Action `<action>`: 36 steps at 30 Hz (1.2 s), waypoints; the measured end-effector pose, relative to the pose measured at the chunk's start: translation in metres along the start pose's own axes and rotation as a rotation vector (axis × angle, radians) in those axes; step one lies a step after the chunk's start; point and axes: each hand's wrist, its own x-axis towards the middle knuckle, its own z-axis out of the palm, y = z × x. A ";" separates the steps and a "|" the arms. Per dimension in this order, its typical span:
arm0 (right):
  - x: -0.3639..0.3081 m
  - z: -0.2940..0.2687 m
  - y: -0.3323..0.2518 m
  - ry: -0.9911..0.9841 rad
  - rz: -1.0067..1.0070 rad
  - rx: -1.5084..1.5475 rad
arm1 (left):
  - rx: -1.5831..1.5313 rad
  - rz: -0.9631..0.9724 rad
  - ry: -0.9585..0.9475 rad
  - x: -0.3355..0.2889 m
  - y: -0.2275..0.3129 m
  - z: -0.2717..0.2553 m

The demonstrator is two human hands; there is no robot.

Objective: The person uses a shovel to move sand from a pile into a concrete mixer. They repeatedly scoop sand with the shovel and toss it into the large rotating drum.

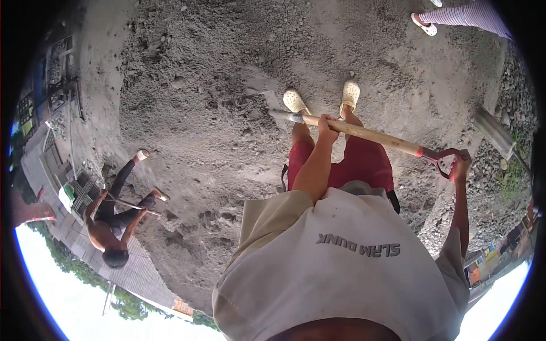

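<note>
A shovel (375, 136) with a wooden shaft lies slantwise across the front of my legs. My left hand (327, 128) is closed round the lower shaft, a little above the metal socket. At the right, my right hand (461, 165) grips the red D-shaped handle. The grey blade (281, 115) points left, low by my left foot and next to the loose grey soil (227, 108); whether it touches the ground I cannot tell. My cream clogs (294, 100) stand on the ground at either side of the lower shaft.
At the left a bare-chested co-worker (108, 233) bends with a long-handled tool (128, 204). Another person's striped leg (466, 16) shows at the upper right. A grey slab-like block (493, 133) lies at the right beside gravel and weeds. Dug, uneven soil (187, 236) lies left.
</note>
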 end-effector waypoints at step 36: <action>-0.038 0.294 -0.581 -0.731 -1.100 -1.000 | 0.095 0.908 -0.154 -0.094 -0.044 0.063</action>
